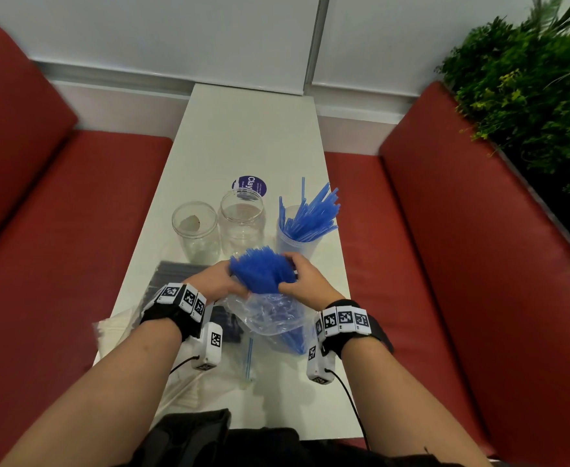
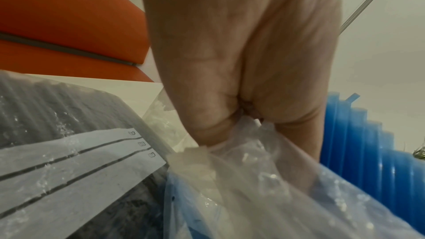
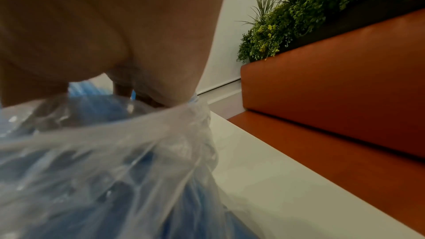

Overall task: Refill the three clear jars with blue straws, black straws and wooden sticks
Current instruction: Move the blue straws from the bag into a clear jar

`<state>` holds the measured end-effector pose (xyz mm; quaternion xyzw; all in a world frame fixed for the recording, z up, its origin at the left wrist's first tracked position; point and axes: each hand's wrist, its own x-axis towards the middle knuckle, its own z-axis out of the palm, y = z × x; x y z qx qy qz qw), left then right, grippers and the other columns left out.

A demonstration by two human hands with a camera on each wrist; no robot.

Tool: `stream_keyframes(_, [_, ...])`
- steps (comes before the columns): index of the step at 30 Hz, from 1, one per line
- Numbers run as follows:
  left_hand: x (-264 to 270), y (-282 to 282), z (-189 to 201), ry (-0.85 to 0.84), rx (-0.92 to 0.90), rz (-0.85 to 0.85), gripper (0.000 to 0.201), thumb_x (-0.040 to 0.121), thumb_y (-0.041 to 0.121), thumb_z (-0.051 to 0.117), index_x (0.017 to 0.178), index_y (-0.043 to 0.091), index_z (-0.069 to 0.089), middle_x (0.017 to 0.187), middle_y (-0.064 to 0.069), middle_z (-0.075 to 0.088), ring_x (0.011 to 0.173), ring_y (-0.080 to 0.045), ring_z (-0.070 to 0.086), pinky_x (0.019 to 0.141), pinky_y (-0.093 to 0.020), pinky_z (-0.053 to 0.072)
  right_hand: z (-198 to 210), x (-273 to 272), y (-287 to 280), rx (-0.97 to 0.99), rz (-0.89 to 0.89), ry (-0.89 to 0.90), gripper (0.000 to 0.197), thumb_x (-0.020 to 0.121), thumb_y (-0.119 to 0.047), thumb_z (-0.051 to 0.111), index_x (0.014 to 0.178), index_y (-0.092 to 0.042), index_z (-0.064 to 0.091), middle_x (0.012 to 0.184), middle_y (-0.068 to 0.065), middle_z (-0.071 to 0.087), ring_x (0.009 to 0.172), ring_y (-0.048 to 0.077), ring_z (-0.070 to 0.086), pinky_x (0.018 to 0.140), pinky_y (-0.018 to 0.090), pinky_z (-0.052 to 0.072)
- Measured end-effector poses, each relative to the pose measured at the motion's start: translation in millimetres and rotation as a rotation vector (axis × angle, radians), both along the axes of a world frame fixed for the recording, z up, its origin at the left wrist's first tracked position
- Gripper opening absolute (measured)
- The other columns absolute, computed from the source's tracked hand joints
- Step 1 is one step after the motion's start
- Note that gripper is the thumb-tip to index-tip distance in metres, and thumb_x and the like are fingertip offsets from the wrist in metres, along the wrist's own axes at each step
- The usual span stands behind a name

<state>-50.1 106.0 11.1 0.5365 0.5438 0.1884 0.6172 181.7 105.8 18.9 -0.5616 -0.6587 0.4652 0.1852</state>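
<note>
White table (image 1: 243,136) between red benches: both hands — left hand (image 1: 217,281), right hand (image 1: 305,278) — clamp the blue straws (image 1: 263,269) in their bag (image 1: 270,315); next, probably, into the right-hand jar (image 1: 293,246).

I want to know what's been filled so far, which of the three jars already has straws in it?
The right jar, nearest the right hand: blue straws stand fanned in it. The middle jar and left jar hold no straws.
</note>
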Motion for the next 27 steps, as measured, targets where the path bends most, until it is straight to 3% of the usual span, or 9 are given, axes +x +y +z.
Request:
stream_keyframes(2, [0,-1,0,-0.004,-0.012,-0.004,0.067,0.053,0.013,0.085,0.117,0.021,0.069,0.11,0.002,0.075,0.109,-0.02,0.068,0.103,-0.048,0.05,1,-1,0,0.053,-0.017,-0.102,0.056,0.084,-0.009,0.071,0.137,-0.01,0.054,0.13,0.01,0.059,0.115,0.025,0.059,0.098,0.036,0.052])
stream_keyframes(8, [-3,0,-5,-0.003,-0.016,0.005,0.075,0.048,0.015,0.085,0.121,0.02,0.066,0.115,0.0,0.074,0.114,-0.024,0.066,0.106,-0.052,0.047,-1,1,-2,0.078,-0.095,-0.063,0.036,0.091,-0.019,0.073,0.125,-0.013,0.064,0.115,0.004,0.069,0.099,0.016,0.062,0.086,0.027,0.046])
stream_keyframes(11, [-2,-1,-6,-0.001,-0.008,0.005,0.074,0.047,0.018,0.086,0.119,0.023,0.067,0.112,0.003,0.075,0.112,-0.021,0.067,0.105,-0.047,0.049,-1,1,-4,0.091,-0.124,-0.027,0.022,0.095,-0.02,0.068,0.115,-0.013,0.063,0.105,0.002,0.068,0.092,0.015,0.062,0.084,0.03,0.046])
stream_keyframes(13, [-1,-1,-5,-0.018,-0.007,0.012,0.075,0.044,0.022,0.085,0.117,0.024,0.068,0.11,0.005,0.075,0.109,-0.018,0.068,0.1,-0.04,0.052,2,0,-4,0.094,-0.146,-0.009,0.025,0.098,-0.022,0.064,0.12,-0.01,0.061,0.114,0.005,0.068,0.104,0.02,0.063,0.094,0.037,0.05])
stream_keyframes(16, [0,-2,-2,-0.035,-0.001,0.008,0.067,0.048,0.019,0.085,0.112,0.027,0.069,0.105,0.01,0.076,0.099,-0.01,0.07,0.08,-0.023,0.053,4,-2,-4,0.103,-0.16,0.057,0.033,0.102,-0.025,0.059,0.131,-0.011,0.054,0.132,0.008,0.063,0.123,0.024,0.058,0.108,0.043,0.045])
stream_keyframes(19, [1,0,-2,-0.05,0.0,0.015,0.065,0.055,0.009,0.082,0.118,0.023,0.068,0.111,0.005,0.075,0.107,-0.016,0.069,0.091,-0.032,0.052,5,-4,-5,0.086,-0.177,0.115,0.029,0.103,-0.026,0.057,0.128,-0.012,0.05,0.131,0.008,0.061,0.123,0.024,0.056,0.109,0.044,0.044])
stream_keyframes(23, [-1,1,-3,-0.069,0.003,0.012,0.066,0.054,0.012,0.083,0.117,0.023,0.068,0.112,0.004,0.075,0.11,-0.018,0.068,0.099,-0.039,0.051,10,-5,-4,0.129,-0.217,0.196,0.026,0.104,-0.027,0.056,0.126,-0.018,0.048,0.131,0.001,0.059,0.123,0.016,0.056,0.106,0.033,0.045])
stream_keyframes(25, [-1,2,-4,-0.079,0.011,0.003,0.065,0.055,0.012,0.081,0.118,0.024,0.068,0.113,0.003,0.075,0.109,-0.018,0.069,0.097,-0.039,0.052,12,-5,-3,0.159,-0.244,0.266,0.019,0.1,-0.028,0.062,0.116,-0.026,0.051,0.117,-0.01,0.063,0.11,0.002,0.059,0.094,0.018,0.047])
stream_keyframes(27, [-1,1,-4,-0.101,0.019,0.0,0.06,0.059,0.008,0.079,0.116,0.024,0.069,0.112,0.002,0.075,0.105,-0.015,0.07,0.093,-0.037,0.052,10,-7,-4,0.169,-0.292,0.306,0.021,0.094,-0.031,0.071,0.103,-0.029,0.053,0.097,-0.019,0.061,0.094,-0.002,0.058,0.084,0.014,0.047])
